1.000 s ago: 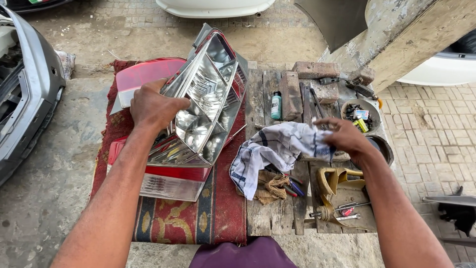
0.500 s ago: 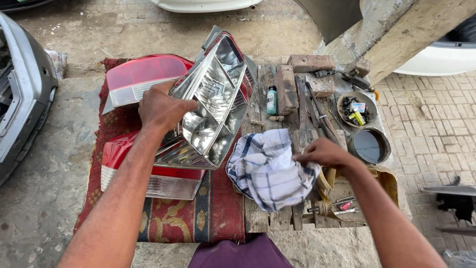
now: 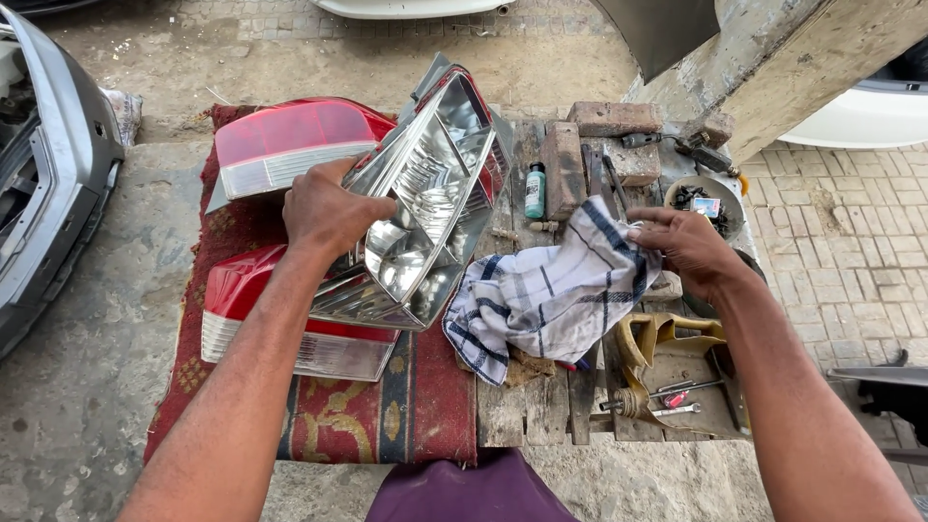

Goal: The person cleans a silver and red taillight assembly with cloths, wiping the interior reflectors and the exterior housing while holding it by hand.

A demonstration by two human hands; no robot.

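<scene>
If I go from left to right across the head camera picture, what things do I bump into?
Grey car bumper → red and white tail light lens → left hand gripping the shiny silver reflector housing → small green bottle → blue and white checked cloth → right hand → round bowl of small parts.

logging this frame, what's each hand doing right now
Left hand: closed on the tail light housing.
Right hand: closed on the checked cloth.
</scene>
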